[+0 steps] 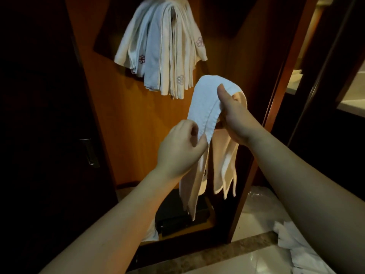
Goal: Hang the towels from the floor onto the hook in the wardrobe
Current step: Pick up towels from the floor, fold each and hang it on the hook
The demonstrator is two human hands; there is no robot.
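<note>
Wardrobe [138, 115] ahead: both hands' fingers grip one folded towel [205, 99] (raised).

Hook hidden — hanging towels [162, 48] cut off above.

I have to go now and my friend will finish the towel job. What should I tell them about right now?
Left hand: pinches the near edge of the white towel.
Right hand: grips the same towel at its fold, ends hanging down.
Done: a bunch of hung towels is already up inside the wardrobe; the hook itself is hidden.
Left: hang this towel beside them, then pick up the towels on the floor at lower right.
</note>
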